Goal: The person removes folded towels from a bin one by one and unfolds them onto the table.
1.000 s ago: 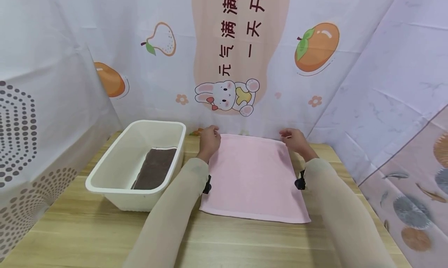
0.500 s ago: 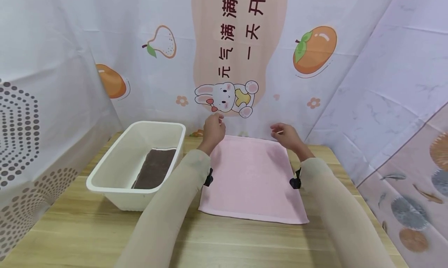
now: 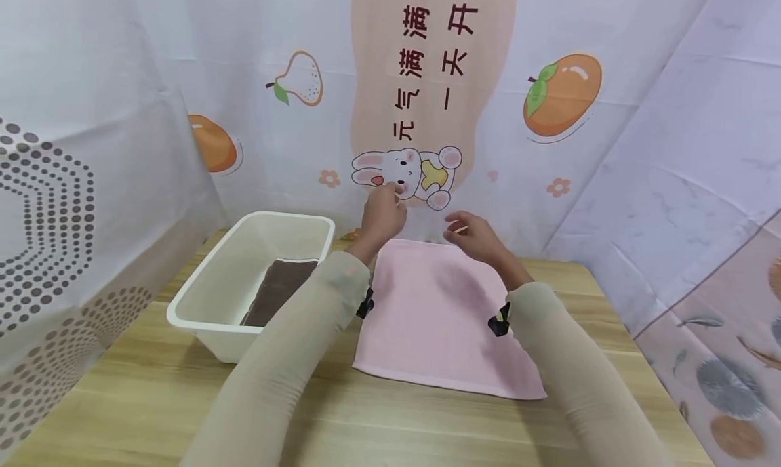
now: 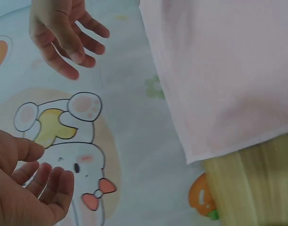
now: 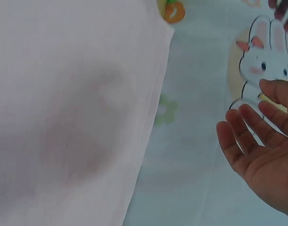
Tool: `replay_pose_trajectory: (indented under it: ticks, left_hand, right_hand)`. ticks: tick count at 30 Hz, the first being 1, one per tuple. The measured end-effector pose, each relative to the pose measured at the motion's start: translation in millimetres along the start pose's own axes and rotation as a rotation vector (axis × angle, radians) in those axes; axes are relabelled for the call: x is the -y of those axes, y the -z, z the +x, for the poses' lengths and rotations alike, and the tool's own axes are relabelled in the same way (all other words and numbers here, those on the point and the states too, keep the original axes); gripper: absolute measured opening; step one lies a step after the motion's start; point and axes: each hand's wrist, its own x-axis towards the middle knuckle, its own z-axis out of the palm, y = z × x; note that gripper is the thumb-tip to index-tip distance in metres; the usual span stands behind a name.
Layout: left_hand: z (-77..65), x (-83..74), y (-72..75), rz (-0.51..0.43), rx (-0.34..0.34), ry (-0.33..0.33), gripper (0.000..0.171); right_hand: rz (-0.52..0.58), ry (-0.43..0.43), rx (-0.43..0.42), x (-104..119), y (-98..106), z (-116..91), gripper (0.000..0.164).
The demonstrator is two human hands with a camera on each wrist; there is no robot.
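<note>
A pink towel (image 3: 439,318) lies spread flat on the wooden table, its far edge close to the back curtain. Above its far left corner hovers my left hand (image 3: 384,213), fingers loosely bent and holding nothing. My right hand (image 3: 476,236) is in the air over the far edge, also without anything in it. In the left wrist view both hands are apart from the towel (image 4: 228,70). The right wrist view shows the right hand (image 5: 261,141) with its palm visible and fingers relaxed, beside the towel's edge.
To the left stands a white plastic basin (image 3: 250,250) with a dark brown folded cloth (image 3: 281,287) inside. Bare wooden tabletop (image 3: 390,426) shows along the front. A printed curtain (image 3: 293,135) rises directly behind the table, and others hang at both sides.
Both hands have left the towel's far corners, lifting and drawing closer together above its far edge. The towel stays flat. The head view has shifted slightly.
</note>
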Motion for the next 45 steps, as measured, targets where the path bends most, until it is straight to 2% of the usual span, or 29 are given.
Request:
replay_pose_trajectory:
  ticks: [6, 11, 15, 19, 24, 29, 36, 40, 45]
  left_hand:
    - [1.0, -11.6, 20.7, 0.091, 0.025, -0.091, 0.035]
    - [1.9, -6.5, 36.8, 0.153, 0.058, -0.132, 0.037]
    - [5.7, 2.1, 49.1, 0.178, 0.081, -0.166, 0.036]
    - [10.3, 8.8, 61.0, 0.158, 0.109, -0.214, 0.035]
    - [15.5, 18.8, 79.1, 0.156, 0.101, -0.218, 0.035]
    - [19.1, 31.8, 96.1, 0.224, 0.123, -0.221, 0.037]
    - [17.0, 50.9, 119.8, 0.321, 0.204, -0.231, 0.041]
    - [15.0, 64.1, 127.8, 0.324, 0.236, -0.252, 0.035]
    - [14.5, 83.4, 135.3, 0.283, 0.267, -0.288, 0.025]
  right_hand:
    - [-0.002, 0.036, 0.000, 24, -22, 3, 0.037]
    - [0.002, 0.061, 0.017, 37, -42, 4, 0.037]
    - [0.034, 0.063, 0.025, 48, -59, 4, 0.037]
    - [0.065, 0.061, 0.025, 58, -75, 3, 0.036]
    - [0.108, 0.083, 0.016, 73, -95, 1, 0.035]
    - [0.151, 0.086, 0.009, 88, -113, -4, 0.035]
    - [0.198, 0.123, 0.020, 110, -137, -10, 0.036]
    - [0.251, 0.116, 0.036, 121, -150, -17, 0.038]
    - [0.363, 0.110, 0.036, 130, -166, -24, 0.038]
